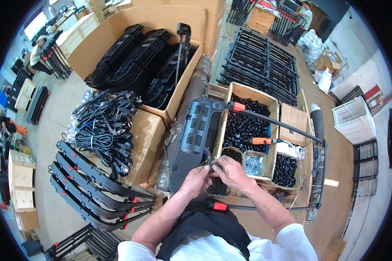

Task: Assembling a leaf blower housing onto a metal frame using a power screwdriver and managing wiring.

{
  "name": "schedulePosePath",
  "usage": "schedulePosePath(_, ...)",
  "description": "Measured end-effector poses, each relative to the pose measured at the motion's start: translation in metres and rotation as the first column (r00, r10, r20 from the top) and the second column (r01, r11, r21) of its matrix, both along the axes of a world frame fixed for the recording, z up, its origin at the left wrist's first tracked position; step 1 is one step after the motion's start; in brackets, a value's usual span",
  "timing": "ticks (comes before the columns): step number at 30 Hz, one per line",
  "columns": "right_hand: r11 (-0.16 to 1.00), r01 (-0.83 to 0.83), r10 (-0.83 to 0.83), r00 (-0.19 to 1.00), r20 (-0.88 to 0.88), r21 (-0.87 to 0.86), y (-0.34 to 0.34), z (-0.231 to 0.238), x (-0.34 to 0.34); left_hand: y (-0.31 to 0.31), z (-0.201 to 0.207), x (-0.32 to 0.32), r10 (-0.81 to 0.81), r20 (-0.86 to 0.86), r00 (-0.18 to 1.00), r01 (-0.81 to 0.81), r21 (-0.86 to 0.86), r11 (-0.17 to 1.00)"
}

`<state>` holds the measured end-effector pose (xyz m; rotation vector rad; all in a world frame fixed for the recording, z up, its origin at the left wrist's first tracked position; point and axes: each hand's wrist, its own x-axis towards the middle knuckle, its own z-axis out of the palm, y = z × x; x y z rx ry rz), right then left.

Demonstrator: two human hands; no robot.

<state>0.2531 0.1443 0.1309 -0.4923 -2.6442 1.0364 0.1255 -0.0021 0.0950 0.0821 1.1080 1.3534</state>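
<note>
My left hand [196,179] and my right hand [232,172] meet over the lower right edge of a black plastic housing [183,161] with vent slots. Fingers of both hands are pinched together around something small and dark, mostly hidden. Thin coloured wires [206,155] run from the housing's edge down to the fingertips. A black tubular frame [287,126] with a red joint piece [237,106] extends right from the housing. Another red piece [220,206] sits close to my waist. Just beyond my right hand are a bin of silver screws [253,164] and dark small parts [232,154].
An orange-handled driver [262,141] lies over a wooden tray of black parts [247,126]. Bundled black cables [104,126] are heaped at left, above stacked curved frames [89,191]. Behind them stands a large carton [165,17] of black housings. Two people [306,19] work farther off.
</note>
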Motion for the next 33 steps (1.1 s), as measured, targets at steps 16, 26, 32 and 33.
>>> schedulePosePath(16,0.959,-0.196,0.206,0.978,-0.025,0.206,-0.068,-0.019,-0.096,-0.138,-0.005,-0.028,0.119,-0.002,0.993,-0.119,0.015,0.993)
schedulePosePath(26,0.921,-0.303,0.287,0.953,0.100,0.246,-0.086,-0.020,-0.126,-0.171,-0.004,-0.049,0.109,0.076,0.991,-0.118,0.125,0.985)
schedulePosePath(32,0.993,-0.118,0.119,0.987,0.105,-0.016,-0.072,0.002,-0.116,-0.157,-0.007,-0.063,0.084,-0.006,0.996,-0.083,0.088,0.993)
schedulePosePath(33,0.979,-0.014,0.058,0.975,0.213,-0.204,-0.070,0.016,-0.113,-0.153,-0.004,-0.067,0.067,-0.019,0.998,-0.064,0.118,0.991)
